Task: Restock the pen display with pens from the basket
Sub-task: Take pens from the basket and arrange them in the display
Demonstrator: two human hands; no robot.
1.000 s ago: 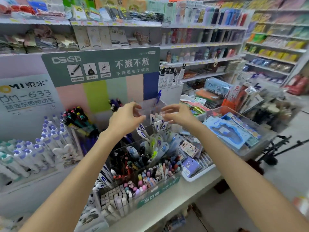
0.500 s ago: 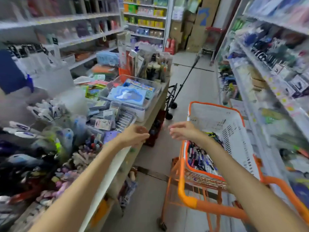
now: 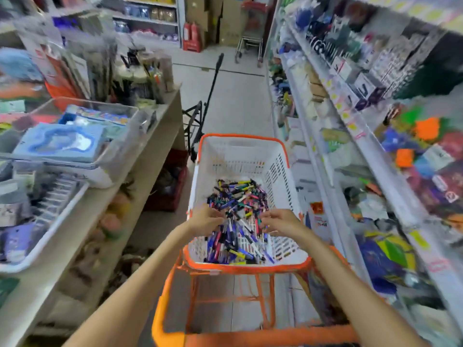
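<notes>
The pens [image 3: 236,216] lie in a loose, criss-crossed heap on the floor of the basket [image 3: 280,169], a white slatted tub with an orange rim, mounted on an orange cart frame [image 3: 172,331]. Both hands are down in the heap: the left hand [image 3: 204,221] at its left edge, the right hand [image 3: 279,222] at its right edge, fingers bent into the pens. Whether either has closed on a pen cannot be told; the picture is blurred there.

The pens look light, stiff and smooth, so they will likely slide over each other and slip from a loose grab. Gathering several side by side and gripping across the barrels seems safer than pulling at one end.

The basket walls rise well above the heap, so the hands must lift clear of the rim. The counter [image 3: 140,156] stands just left of the basket; the shelves [image 3: 333,156] crowd its right side. Open aisle lies beyond the basket.
</notes>
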